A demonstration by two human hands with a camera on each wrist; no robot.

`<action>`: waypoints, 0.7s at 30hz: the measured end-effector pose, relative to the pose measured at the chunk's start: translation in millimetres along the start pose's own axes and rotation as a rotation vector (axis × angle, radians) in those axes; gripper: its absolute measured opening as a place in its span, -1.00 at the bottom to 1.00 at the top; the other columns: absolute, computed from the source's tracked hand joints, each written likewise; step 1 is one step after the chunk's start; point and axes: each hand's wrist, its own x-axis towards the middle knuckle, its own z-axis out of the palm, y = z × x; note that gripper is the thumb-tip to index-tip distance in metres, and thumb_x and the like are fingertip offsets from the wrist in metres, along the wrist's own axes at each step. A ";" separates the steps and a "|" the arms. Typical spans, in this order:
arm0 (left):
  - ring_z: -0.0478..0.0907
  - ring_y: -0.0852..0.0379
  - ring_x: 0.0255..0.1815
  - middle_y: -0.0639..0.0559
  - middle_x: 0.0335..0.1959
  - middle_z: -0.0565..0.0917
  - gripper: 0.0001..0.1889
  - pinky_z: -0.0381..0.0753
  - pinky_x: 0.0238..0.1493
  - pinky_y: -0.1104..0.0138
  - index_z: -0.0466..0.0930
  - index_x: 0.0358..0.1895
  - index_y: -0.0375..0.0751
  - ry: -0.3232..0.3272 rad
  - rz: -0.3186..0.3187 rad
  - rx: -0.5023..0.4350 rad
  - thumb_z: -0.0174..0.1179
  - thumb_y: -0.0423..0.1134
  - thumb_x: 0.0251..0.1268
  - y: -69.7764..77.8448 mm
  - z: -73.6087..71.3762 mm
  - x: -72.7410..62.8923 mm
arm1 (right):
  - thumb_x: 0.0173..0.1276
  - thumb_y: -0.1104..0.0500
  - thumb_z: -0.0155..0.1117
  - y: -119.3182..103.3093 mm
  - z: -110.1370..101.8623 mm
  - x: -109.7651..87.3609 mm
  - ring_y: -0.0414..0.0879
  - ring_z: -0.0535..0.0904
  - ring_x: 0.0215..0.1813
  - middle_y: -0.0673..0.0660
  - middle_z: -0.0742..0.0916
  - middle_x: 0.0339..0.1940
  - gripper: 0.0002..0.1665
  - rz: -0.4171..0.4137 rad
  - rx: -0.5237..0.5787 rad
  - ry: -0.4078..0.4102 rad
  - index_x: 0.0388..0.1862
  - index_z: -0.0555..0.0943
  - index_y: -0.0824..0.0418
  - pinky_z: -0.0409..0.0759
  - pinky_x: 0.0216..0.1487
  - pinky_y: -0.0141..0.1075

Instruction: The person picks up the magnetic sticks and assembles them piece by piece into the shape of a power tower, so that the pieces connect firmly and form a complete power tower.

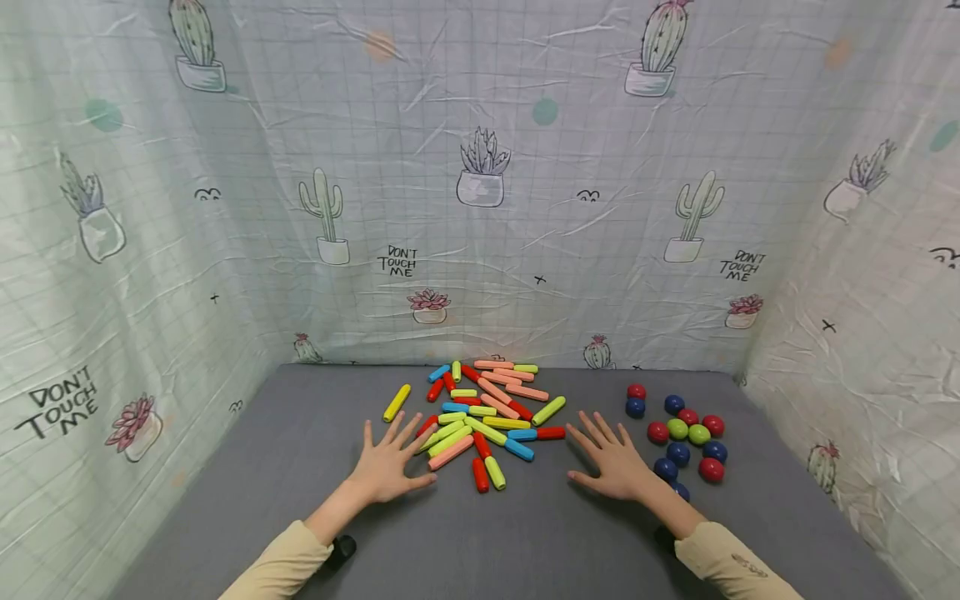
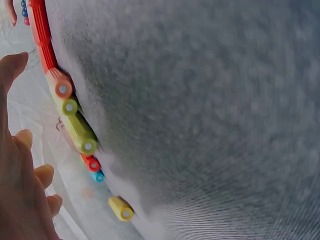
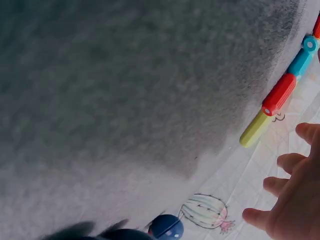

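Observation:
My left hand [image 1: 385, 468] is spread at the left front of a loose pile of short coloured toy rods, its fingertips overlapping the nearest ones in the head view. Among these are a salmon rod [image 1: 451, 453], a red rod [image 1: 480, 475] and a yellow rod [image 1: 397, 402]. Pale round dots mark the rod ends, as on a yellow-green rod [image 2: 80, 132] in the left wrist view. My right hand [image 1: 617, 467], fingers fanned out, hovers between the pile and a group of balls. Nearest it on the left is a red rod [image 1: 551, 433]. Both hands hold nothing.
Red, blue and green balls lie scattered at the right, including a dark blue ball [image 1: 665, 469] beside the right forearm and a red ball [image 1: 712, 470]. The grey tabletop [image 1: 480, 550] ends at a hanging cactus-print curtain [image 1: 540, 217] on the back and both sides.

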 end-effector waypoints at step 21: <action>-0.03 -0.13 0.42 0.01 0.41 0.09 -0.31 -0.14 0.16 -0.34 0.04 0.37 0.09 -0.105 0.238 -0.048 -0.05 0.21 0.19 41.2 -2.1 -2.0 | 0.03 -0.13 0.30 26.8 -17.8 -29.7 0.14 0.28 0.30 0.14 0.32 0.35 -0.22 -0.136 -0.085 0.072 0.26 0.35 0.04 0.17 0.17 0.22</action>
